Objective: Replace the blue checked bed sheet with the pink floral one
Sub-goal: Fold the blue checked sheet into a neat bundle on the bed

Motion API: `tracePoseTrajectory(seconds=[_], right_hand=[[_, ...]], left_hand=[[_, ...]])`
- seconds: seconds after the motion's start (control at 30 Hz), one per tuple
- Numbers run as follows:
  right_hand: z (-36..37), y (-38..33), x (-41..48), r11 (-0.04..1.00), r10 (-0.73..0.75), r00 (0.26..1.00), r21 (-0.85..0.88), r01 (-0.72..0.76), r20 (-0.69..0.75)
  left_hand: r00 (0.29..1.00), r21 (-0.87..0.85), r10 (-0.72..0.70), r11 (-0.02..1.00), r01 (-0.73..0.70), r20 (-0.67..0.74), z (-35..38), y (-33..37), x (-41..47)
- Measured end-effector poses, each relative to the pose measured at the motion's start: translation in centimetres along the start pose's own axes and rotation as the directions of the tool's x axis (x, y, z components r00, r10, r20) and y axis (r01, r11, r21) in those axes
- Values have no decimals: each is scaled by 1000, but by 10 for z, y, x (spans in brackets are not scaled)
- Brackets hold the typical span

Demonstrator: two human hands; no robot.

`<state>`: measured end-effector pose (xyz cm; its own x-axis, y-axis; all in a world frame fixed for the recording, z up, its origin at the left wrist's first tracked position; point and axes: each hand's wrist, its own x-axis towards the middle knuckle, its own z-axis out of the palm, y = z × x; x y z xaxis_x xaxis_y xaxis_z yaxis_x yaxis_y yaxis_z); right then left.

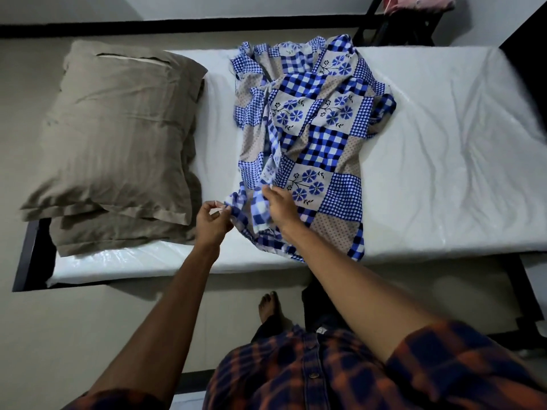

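Observation:
The blue checked bed sheet (pixel 310 137) lies bunched in a long heap across the middle of the bare white mattress (pixel 444 143). My left hand (pixel 213 221) pinches a corner of the sheet near the front edge of the bed. My right hand (pixel 281 207) holds a fold of the same sheet just to the right of it. A pink floral cloth (pixel 420 2) sits on a dark chair at the top right, beyond the bed.
Two grey-brown pillows (pixel 118 137) are stacked at the left end of the mattress. The dark bed frame (pixel 29 255) shows at the left and right ends. My bare foot (pixel 270 306) stands on the floor by the bed's near side.

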<state>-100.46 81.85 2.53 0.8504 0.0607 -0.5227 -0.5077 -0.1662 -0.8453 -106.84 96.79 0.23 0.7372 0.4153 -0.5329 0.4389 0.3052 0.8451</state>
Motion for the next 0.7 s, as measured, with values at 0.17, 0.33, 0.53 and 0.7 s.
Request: tracePoseTrajectory(seconds=[0.17, 0.33, 0.53, 0.7], right_hand=[[40, -19, -5, 959, -150, 989, -242, 147, 6], [44, -23, -6, 993, -108, 994, -42, 109, 13], [-15, -17, 16, 974, 86, 971, 222, -36, -221], [-110, 15, 36, 813, 387, 790, 580, -50, -476]], left_hand=[[968, 201, 224, 949, -244, 115, 12, 11, -11], [982, 138, 158, 975, -172, 103, 8, 12, -10], [981, 264, 188, 949, -172, -36, -11, 11, 2], [924, 102, 79, 994, -44, -373, -50, 14, 15]])
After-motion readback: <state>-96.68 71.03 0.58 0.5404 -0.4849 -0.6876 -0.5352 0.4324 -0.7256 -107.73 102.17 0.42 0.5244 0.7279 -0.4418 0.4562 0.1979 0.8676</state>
